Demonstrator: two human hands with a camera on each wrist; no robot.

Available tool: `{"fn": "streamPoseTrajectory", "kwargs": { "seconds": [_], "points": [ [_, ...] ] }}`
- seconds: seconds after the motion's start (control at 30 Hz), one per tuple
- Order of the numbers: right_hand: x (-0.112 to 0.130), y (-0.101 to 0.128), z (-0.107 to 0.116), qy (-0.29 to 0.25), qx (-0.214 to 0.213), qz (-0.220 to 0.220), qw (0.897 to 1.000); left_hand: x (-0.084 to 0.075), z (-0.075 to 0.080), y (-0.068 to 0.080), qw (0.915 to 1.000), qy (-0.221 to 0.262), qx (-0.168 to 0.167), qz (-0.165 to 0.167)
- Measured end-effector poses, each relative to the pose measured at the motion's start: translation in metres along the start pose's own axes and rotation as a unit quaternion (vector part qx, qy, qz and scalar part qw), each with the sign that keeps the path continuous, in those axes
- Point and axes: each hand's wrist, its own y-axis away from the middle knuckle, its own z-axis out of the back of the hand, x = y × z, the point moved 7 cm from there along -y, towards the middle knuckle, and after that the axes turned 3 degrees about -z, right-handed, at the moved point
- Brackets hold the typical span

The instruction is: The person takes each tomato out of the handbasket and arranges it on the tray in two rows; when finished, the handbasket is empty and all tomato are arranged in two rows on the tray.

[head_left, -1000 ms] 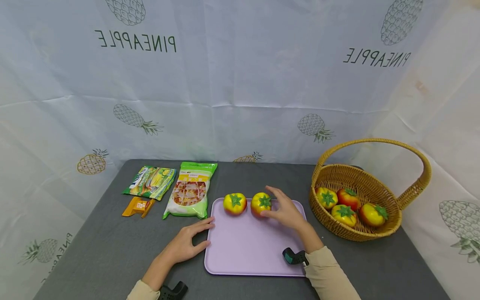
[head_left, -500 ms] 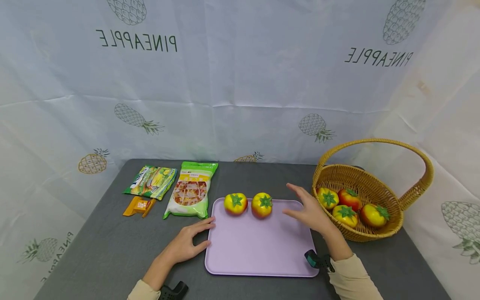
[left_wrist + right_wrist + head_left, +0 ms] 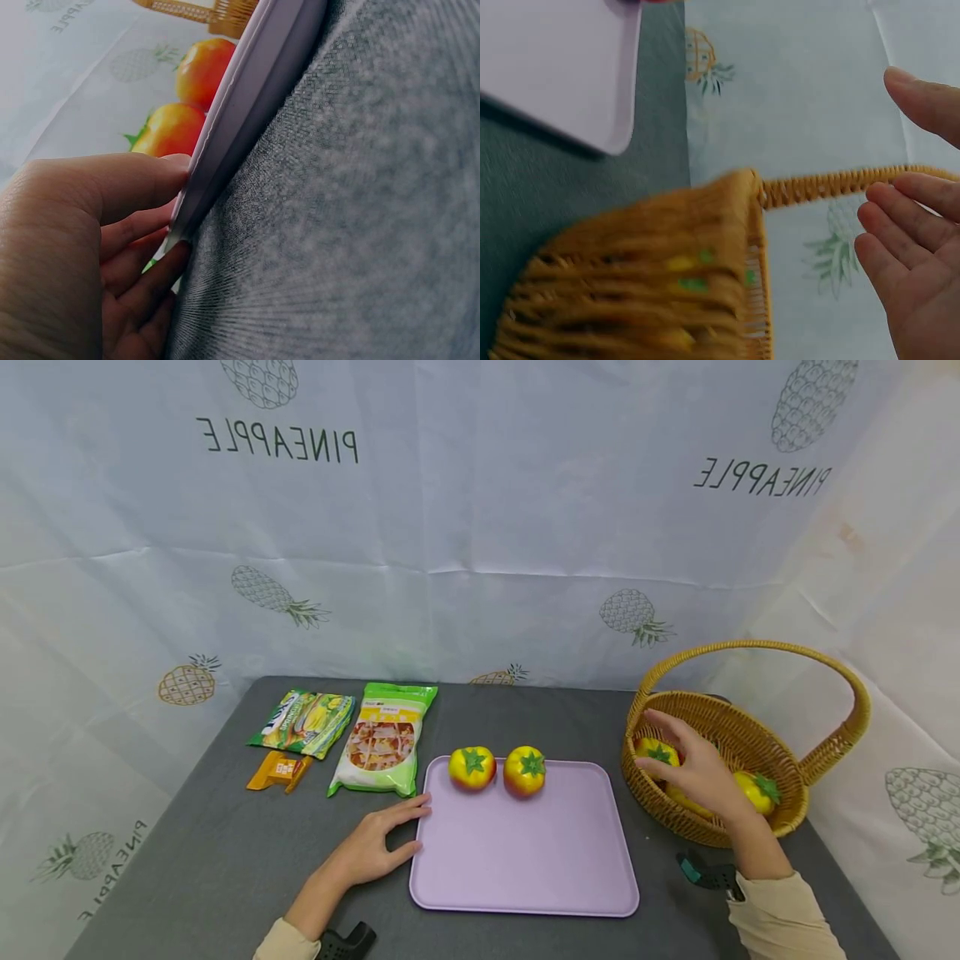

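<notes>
My left hand [image 3: 371,847] rests its fingertips and thumb at the left rim of a lilac tray [image 3: 525,860]; the left wrist view shows the thumb [image 3: 146,184] against that rim. Two yellow-red tomatoes [image 3: 472,769] with green star-shaped tops sit side by side near the tray's far edge. Over the wicker basket [image 3: 652,806] is my right hand [image 3: 701,777], holding nothing, its thumb and fingers spread apart. It partly hides several similar tomatoes [image 3: 759,792] inside the basket. In the right wrist view the fingers [image 3: 900,217] overlap the basket handle [image 3: 825,187].
Left of the tray lie a green-and-white food bag [image 3: 382,739], a green packet [image 3: 303,724] and a small orange packet [image 3: 277,772]. The basket's tall handle [image 3: 750,645] arches over its opening. A pineapple-print curtain [image 3: 465,527] hangs behind the grey table [image 3: 195,860].
My right hand has moved right, from beside the right-hand tomato on the tray, across the tray's edge, to above the basket. Both tray tomatoes and my left hand have stayed in place.
</notes>
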Motion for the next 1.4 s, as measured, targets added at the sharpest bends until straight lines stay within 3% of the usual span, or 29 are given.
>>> {"fn": "streamPoseTrajectory", "kwargs": {
  "seconds": [0.2, 0.47, 0.77, 1.0, 1.4],
  "points": [
    [-0.012, -0.002, 0.025, 0.011, 0.011, -0.024, 1.000, 0.000, 0.000, 0.000, 1.0000, 0.006, 0.004, 0.005],
    [-0.036, -0.014, 0.035, 0.015, 0.056, -0.034, 0.998, 0.000, -0.002, 0.001, 1.0000, 0.002, -0.002, 0.003],
    [-0.059, -0.027, 0.027, 0.002, 0.122, -0.018, 0.992, -0.001, -0.002, 0.001, 0.9999, 0.005, -0.004, 0.011],
    [-0.064, -0.032, 0.021, -0.003, 0.180, -0.004, 0.984, 0.001, -0.001, 0.000, 0.9996, 0.015, 0.002, 0.022],
    [-0.069, -0.038, 0.004, 0.047, 0.260, -0.019, 0.964, 0.000, -0.001, 0.001, 0.9999, 0.006, 0.000, 0.013]
  ]
}}
